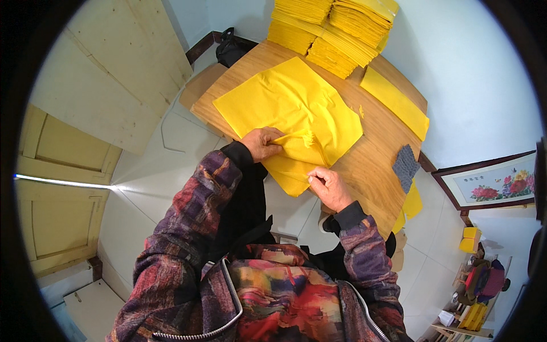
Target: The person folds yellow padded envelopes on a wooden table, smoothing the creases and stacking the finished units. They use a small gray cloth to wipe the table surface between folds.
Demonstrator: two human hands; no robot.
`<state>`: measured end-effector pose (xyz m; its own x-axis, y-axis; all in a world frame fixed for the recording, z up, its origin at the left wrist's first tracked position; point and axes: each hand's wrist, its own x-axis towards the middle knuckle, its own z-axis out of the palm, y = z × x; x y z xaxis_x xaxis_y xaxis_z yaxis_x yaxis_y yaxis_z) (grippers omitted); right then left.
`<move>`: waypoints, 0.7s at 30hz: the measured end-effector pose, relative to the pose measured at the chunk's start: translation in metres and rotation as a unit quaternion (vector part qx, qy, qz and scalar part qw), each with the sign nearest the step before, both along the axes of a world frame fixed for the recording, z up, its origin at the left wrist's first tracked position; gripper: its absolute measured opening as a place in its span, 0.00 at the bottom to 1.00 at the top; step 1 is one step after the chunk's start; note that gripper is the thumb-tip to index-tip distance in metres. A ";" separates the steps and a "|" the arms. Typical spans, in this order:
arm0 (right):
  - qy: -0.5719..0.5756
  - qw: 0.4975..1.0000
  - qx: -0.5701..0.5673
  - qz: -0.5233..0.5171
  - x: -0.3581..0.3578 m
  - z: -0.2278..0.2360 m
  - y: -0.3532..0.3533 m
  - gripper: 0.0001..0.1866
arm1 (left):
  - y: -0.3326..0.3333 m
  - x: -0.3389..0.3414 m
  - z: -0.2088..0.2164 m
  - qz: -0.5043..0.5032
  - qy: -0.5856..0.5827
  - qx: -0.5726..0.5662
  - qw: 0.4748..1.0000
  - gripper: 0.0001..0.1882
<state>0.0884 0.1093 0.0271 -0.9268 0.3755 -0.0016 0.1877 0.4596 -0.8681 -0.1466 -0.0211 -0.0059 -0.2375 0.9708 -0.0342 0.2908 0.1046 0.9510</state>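
A wide yellow cloth sheet [285,91], creased and partly gathered, lies over the near part of the wooden table, its near corner hanging past the edge. My left hand [262,143] grips a fold of it at the left, the fingers closed on the fabric. To the right and a little nearer, my right hand [329,187] is closed in a pinch at the cloth's near edge. A bunched, ruffled bit of the cloth stands up between the two hands. What lies under the folds is hidden.
Tall stacks of folded yellow cloth [325,34] stand on the far end of the wooden table [370,165]. A folded yellow strip [396,102] lies along the right side, near a grey textured cloth [405,166] at the edge. A framed flower picture [490,179] leans at the right wall.
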 end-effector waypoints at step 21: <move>0.133 0.962 0.087 -0.224 -0.017 0.010 -0.018 0.04 | -0.001 0.009 0.016 0.006 0.096 -0.001 0.995 0.22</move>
<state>0.0714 0.0910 0.0367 -0.6308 0.7108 0.3111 0.1835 0.5263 -0.8303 -0.1376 -0.0223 0.0100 -0.2507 0.9680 0.0115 0.4664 0.1104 0.8777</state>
